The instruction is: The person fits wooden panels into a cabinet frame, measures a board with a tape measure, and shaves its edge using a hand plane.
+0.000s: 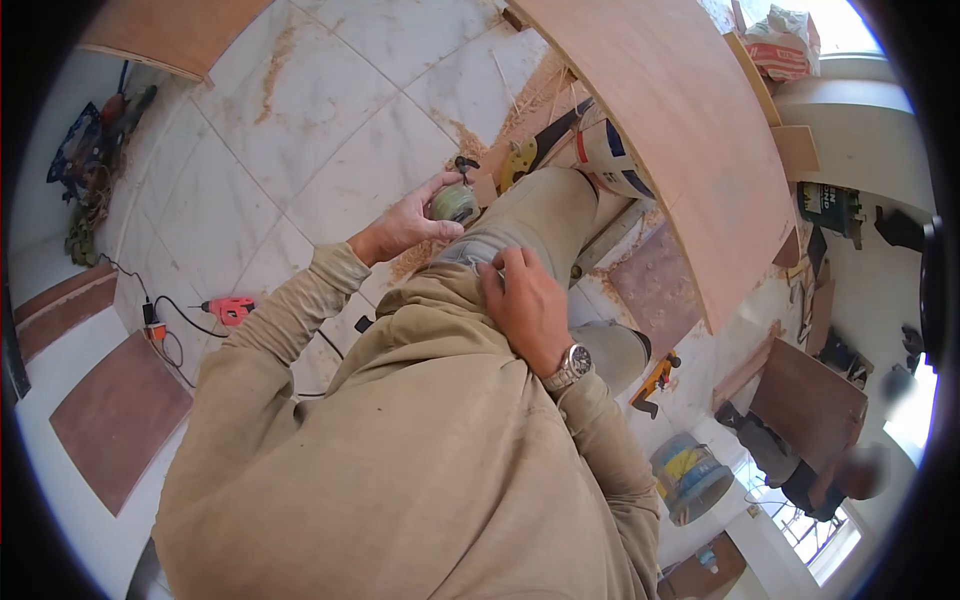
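Note:
My left hand [405,220] is closed around a rounded, greenish object [454,204] with a small black part at its top; its exact kind cannot be made out. It sits beside my left knee, above the tiled floor. My right hand [525,305], with a metal watch [572,364] on the wrist, lies on my lap with curled fingers against the khaki trousers [540,215]. Whatever is under those fingertips is hidden. Just past the left hand, a handsaw with a yellow handle [518,162] rests near wood shavings.
A large curved plywood sheet [690,140] arches over a white bucket [608,150]. On the left floor lie a red drill [232,310] and a cable. A yellow-handled tool [655,382] and another bucket [690,475] are at right. Another person [785,460] is farther right.

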